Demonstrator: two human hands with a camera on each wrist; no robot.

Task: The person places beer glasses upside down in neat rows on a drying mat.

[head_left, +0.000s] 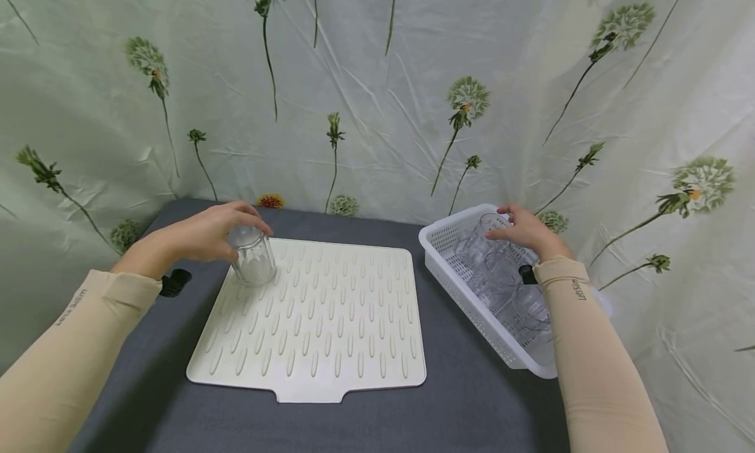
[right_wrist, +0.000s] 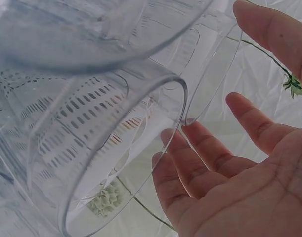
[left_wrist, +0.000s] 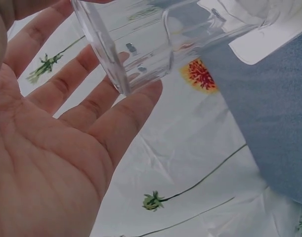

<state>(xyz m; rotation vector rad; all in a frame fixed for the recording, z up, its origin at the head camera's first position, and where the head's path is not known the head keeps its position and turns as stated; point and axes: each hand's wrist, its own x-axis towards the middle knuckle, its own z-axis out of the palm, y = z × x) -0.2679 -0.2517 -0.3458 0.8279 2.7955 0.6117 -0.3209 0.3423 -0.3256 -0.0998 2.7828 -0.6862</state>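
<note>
A person's left hand [head_left: 203,236] caps a clear tumbler [head_left: 253,256] standing mouth-down on the far left corner of a ribbed cream drying mat [head_left: 330,348], the fingers draped over the upturned base and down its far side. From the left wrist camera those fingers [left_wrist: 126,116] are only lightly bent and spread a little, their tips against the glass wall; whether the thumb closes the grip from the other side cannot be told. The tumbler's long axis stands upright, or close to it, directly beneath the palm, so it lies below the fingers rather than beside them.

Across the grey table [head_left: 472,407], the right hand [head_left: 525,230] reaches into a white slotted basket [head_left: 448,269] where more clear glasses [head_left: 507,289] lie packed on their sides along its length. Its fingertips rest on the rim of the farthest glass [head_left: 489,225], with the fingers [right_wrist: 200,153] loosely apart and not yet wrapped round it in the right wrist view. That glass lies just in front of and under the fingertips, mouth turned towards the palm. The mat sits well apart from the basket, nearer the left hand; the stacked glasses are within the right hand's reach only
</note>
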